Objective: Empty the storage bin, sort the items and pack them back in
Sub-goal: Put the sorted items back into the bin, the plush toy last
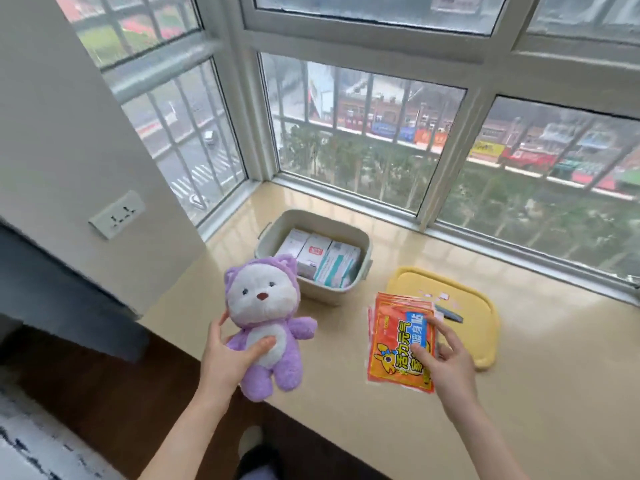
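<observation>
Storage bin (318, 292): it stands open on the surface (519, 410), toward 12 o'clock from us. Boxes (318, 254) stand inside, so it is not emptied yet.
Left hand (228, 358): it grips the purple plush toy (266, 320) around the belly, thumb in front, at 7 o'clock from the bin.
Right hand (440, 362): its fingers are nearly straight and rest on the top of the orange sachets (398, 344), at 5 o'clock from the bin. It holds nothing.
Lid (478, 327): yellow, it lies flat at 4 o'clock from the bin, partly under the sachets. The small dark thing (450, 315) on it is perhaps a pen.
Step in hand: we judge it is making groups.
Doing it well: we should put the toy down at 9 o'clock from the sachets, well apart. We press the slippery stack flat while squaring it, then lift the boxes out one by one.
</observation>
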Action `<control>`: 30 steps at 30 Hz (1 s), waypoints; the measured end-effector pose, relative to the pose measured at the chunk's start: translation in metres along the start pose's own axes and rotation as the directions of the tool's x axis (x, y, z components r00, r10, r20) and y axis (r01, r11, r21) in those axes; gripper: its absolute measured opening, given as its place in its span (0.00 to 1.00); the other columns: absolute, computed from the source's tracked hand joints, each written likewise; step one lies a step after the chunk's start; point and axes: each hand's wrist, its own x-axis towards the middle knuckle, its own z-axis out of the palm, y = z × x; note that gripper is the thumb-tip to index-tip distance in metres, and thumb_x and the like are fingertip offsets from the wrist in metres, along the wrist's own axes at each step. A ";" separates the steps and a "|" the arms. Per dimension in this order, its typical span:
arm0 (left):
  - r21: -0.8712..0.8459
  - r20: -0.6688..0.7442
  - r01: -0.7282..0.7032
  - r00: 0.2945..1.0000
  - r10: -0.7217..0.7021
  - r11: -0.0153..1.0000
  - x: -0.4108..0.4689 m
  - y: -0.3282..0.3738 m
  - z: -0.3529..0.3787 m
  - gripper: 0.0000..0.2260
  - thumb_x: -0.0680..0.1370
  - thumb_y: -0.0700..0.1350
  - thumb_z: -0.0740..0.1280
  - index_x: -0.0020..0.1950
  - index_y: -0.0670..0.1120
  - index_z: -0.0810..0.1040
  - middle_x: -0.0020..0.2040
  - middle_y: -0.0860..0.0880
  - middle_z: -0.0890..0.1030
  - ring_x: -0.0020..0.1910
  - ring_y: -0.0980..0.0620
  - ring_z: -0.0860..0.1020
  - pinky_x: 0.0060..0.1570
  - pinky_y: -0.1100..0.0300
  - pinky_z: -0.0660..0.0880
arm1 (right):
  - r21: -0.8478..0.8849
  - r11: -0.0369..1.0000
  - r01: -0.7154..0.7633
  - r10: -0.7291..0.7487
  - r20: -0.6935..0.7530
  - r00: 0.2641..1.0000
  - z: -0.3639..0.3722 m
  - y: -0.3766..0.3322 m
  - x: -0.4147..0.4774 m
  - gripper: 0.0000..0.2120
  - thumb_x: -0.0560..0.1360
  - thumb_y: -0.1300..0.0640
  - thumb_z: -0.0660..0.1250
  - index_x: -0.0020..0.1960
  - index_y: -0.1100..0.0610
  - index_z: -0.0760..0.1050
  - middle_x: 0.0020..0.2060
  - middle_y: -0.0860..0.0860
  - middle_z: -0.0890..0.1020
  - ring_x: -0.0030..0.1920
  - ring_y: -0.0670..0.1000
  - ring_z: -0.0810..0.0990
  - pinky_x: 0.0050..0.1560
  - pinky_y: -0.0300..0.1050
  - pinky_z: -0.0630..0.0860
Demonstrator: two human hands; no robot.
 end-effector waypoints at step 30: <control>0.109 0.320 -0.004 0.947 -0.031 0.994 0.298 0.034 -0.101 0.43 0.56 0.55 0.82 0.68 0.57 0.68 0.58 0.52 0.82 0.52 0.55 0.83 0.51 0.51 0.80 | 0.082 0.994 -0.079 0.105 -0.403 0.909 0.229 -0.018 0.093 0.27 0.72 0.68 0.73 0.66 0.50 0.73 0.46 0.54 0.85 0.45 0.53 0.86 0.37 0.46 0.82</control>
